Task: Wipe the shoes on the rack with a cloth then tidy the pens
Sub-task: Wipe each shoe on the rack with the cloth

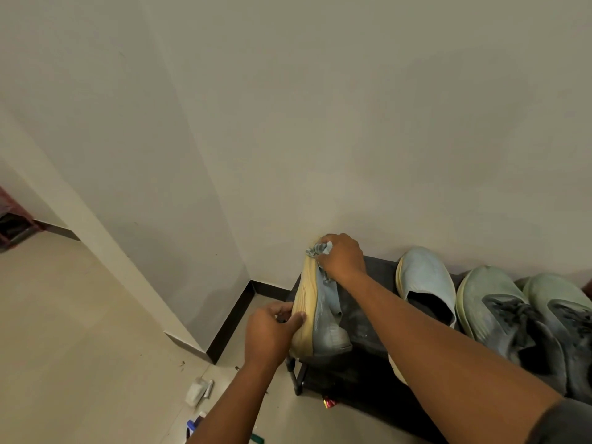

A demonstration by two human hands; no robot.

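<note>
One pale blue knit slip-on shoe with a thick cream foam sole (315,310) is held tipped on its side at the left end of the low black shoe rack (378,274), lower centre of the frame. The left hand (272,331) is curled round the sole near the heel; the right hand (341,256) is clamped on a crumpled grey cloth (317,249) at the toe. The shoe is judged light and soft-sided, so the firmer sole is the surest hold.
</note>
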